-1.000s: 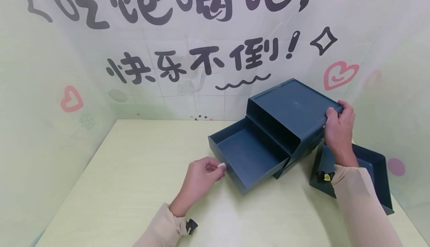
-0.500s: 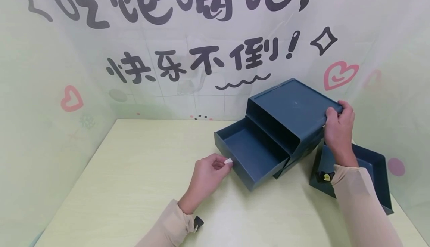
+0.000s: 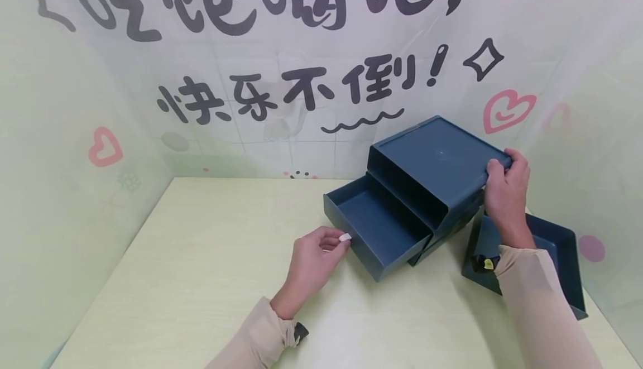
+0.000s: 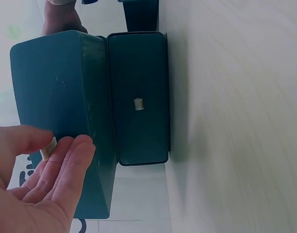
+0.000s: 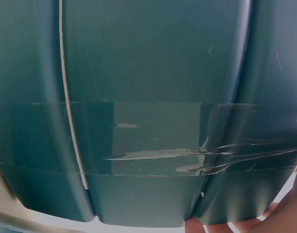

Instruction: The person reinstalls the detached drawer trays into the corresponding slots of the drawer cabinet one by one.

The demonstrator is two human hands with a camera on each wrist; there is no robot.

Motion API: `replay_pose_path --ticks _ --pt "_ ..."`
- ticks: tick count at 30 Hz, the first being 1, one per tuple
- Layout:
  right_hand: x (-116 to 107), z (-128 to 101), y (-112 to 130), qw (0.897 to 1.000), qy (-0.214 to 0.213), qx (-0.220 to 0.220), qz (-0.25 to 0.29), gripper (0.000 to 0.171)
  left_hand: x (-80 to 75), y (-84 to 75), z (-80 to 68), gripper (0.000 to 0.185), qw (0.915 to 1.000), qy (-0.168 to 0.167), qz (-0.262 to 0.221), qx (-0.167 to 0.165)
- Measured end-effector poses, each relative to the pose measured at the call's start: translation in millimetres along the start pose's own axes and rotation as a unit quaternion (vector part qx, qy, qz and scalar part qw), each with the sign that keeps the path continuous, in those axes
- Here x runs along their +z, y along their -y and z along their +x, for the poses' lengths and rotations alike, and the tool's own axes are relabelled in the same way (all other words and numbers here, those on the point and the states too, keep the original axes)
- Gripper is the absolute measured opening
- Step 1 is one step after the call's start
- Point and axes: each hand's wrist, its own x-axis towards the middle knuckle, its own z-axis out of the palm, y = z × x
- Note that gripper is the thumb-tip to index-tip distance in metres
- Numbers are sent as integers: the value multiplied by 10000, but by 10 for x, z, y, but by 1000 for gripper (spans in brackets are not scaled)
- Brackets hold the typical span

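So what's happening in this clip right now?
A person works on a dark blue drawer unit on a pale table. The right hand grips the unit's rear corner. The left hand pinches the small white knob on the front of the lower drawer, which is partly pulled out and looks empty. The slot above it has no drawer in it. A second drawer lies apart on the table, beside the right forearm.

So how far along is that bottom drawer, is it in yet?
Not yet. Done: the dark blue plastic drawer cabinet is steadied by the right hand gripping its rear corner. In hand: the left hand pinches the small white knob of the bottom drawer, mostly pulled out. Left: closing it; another dark blue tray lies beside the cabinet.
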Motion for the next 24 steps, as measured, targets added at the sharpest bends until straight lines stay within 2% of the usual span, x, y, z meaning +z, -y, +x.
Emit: replay_pose_path --ticks 24 --pt "21 2 -23 9999 -146 -27 4 62 151 38 62 16 9994 219 -235 -100"
